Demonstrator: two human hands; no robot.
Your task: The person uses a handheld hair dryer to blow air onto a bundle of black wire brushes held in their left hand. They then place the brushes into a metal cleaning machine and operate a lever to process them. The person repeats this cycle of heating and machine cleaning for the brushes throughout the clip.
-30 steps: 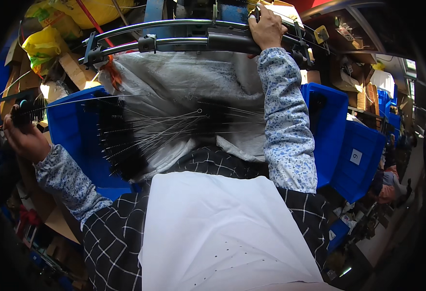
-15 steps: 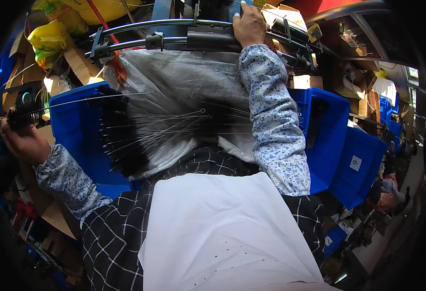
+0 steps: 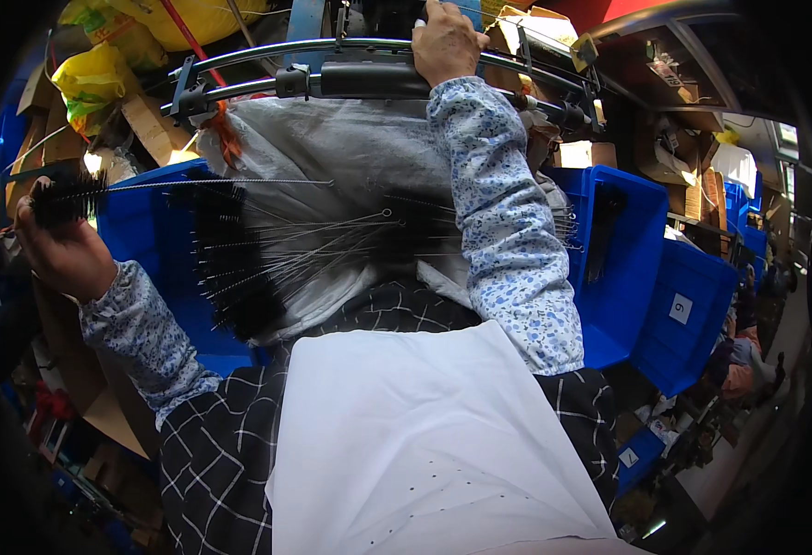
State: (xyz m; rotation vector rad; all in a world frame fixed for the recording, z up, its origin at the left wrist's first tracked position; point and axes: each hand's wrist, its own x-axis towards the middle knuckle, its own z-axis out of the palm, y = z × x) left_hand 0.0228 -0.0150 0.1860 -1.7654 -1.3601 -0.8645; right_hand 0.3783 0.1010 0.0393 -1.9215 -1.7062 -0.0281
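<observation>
At the far left, my left hand point(image 3: 66, 254) is closed around the black bristle head of a twisted-wire brush point(image 3: 71, 196). Its thin wire stem reaches right across the lap to a small loop end. My right hand point(image 3: 448, 44), in a floral sleeve, grips a sliding carriage point(image 3: 374, 80) on the curved-looking metal rails at the top; some fingertips are hidden behind it. Across my lap lies a pile of similar wire brushes point(image 3: 230, 250), bristles to the left and looped stems to the right, on a whitish sheet point(image 3: 332, 134).
A blue bin point(image 3: 152, 208) stands left of my lap and another blue bin point(image 3: 633, 268) at the right, with dark brushes inside. Beyond the rails point(image 3: 249, 90) are cardboard boxes, yellow bags point(image 3: 99, 76) and a red rod point(image 3: 190, 35).
My right hand and the carriage have slid left along the rails. My left hand has shifted right and slightly up, carrying the brush with it.
</observation>
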